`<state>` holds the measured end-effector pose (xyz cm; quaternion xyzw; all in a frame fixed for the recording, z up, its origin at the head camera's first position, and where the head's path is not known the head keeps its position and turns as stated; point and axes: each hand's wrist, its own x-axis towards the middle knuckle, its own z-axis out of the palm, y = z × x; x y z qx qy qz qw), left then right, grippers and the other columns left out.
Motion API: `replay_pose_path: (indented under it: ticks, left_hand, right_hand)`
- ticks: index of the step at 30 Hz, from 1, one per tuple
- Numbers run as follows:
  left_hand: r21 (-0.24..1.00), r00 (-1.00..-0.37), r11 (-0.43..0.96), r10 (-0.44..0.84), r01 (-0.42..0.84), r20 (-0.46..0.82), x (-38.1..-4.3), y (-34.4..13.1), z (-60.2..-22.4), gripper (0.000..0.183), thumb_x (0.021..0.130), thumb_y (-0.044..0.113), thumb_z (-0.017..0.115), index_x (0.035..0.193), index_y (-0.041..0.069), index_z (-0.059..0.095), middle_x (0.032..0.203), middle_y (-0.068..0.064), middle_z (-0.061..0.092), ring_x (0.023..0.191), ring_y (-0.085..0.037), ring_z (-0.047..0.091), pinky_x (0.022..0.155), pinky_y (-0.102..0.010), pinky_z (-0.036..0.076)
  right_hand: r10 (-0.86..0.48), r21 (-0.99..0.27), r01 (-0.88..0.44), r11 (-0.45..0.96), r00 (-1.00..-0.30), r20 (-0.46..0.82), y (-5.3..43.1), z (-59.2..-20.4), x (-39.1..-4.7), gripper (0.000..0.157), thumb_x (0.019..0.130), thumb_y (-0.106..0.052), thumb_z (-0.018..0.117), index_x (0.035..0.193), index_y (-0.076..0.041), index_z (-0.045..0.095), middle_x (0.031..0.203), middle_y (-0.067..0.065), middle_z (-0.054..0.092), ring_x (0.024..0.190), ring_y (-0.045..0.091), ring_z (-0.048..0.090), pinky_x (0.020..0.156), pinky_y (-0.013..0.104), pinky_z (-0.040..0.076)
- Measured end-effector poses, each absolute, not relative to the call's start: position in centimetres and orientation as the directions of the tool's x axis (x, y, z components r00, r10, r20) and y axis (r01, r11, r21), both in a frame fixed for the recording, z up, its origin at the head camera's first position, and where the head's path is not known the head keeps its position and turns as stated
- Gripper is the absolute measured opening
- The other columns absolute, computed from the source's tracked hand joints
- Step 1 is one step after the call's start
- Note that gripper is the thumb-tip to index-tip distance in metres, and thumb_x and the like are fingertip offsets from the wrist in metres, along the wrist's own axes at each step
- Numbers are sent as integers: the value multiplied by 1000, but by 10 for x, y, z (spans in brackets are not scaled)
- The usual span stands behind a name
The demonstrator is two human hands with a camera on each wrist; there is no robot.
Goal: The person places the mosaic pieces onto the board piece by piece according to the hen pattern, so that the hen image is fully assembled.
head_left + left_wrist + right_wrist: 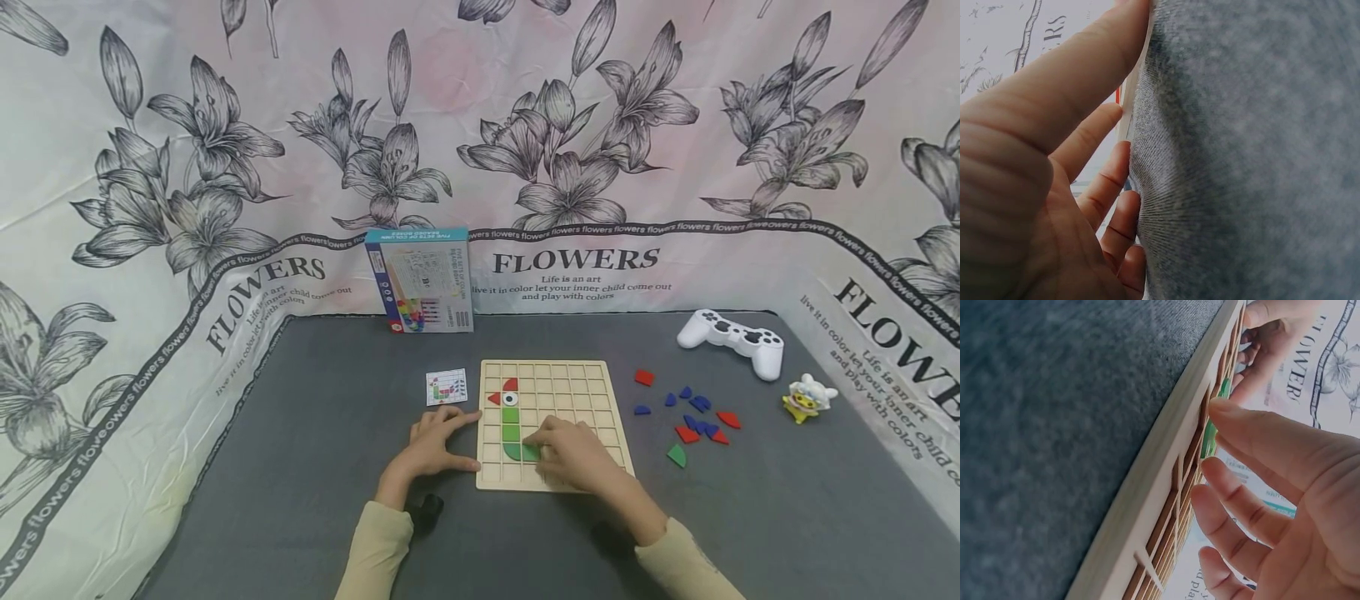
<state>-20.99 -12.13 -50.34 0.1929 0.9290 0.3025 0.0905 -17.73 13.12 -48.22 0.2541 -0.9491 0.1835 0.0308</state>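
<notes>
A square wooden grid board (pixel 577 379) lies on the table, with a column of flat pieces in its left part. From the top these are a red quarter-round, a red triangle beside a white eye piece (pixel 510 399), green squares (pixel 511 432) and a green rounded corner piece (pixel 512 452). With thumb and index finger my right hand (pixel 573 454) pinches a green piece (pixel 530 453) down at the board, beside that corner piece; its other fingers are loosely bent. My left hand (pixel 431 442) spreads thumb and index finger against the board's left edge.
A small pattern card (pixel 446 387) lies left of the board. Loose red, blue and green pieces (pixel 677 455) are scattered to its right. Behind them are a white game controller (pixel 731 340) and a small figurine (pixel 807 399). A box (pixel 423 283) stands against the flowered cloth at the back.
</notes>
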Motion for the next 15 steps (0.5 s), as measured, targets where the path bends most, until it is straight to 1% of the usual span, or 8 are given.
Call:
replay_pose_path:
  ticks: [5, 9, 15]
  left_hand:
    - [595, -911, 745, 410, 302, -51, -210, -121, -504, 79, 68, 44, 79, 137, 24, 47, 124, -4, 43, 110, -26, 33, 95, -54, 24]
    - [600, -912, 744, 406, 296, -54, -210, -121, -503, 79, 67, 44, 80, 137, 24, 47, 124, -4, 44, 111, -27, 33, 95, -55, 23]
    - [595, -911, 748, 407, 293, -62, -210, -121, -504, 79, 68, 44, 79, 138, 25, 46, 124, -2, 43, 111, -27, 32, 95, -54, 23]
  right_hand:
    - [-489, -306, -518, 798, -855, 171, 139, -480, -174, 31, 72, -18, 76, 102, -19, 72, 88, -6, 58, 74, 9, 50, 63, 30, 31]
    - [-471, -311, -500, 809, -866, 167, 151, -479, -172, 30, 72, -19, 76, 102, -20, 72, 90, -7, 59, 78, 9, 53, 64, 30, 32]
    - [-431, -304, -466, 831, -885, 177, 176, -477, -169, 29, 72, -19, 77, 101, -20, 72, 91, -6, 62, 79, 9, 55, 65, 30, 33]
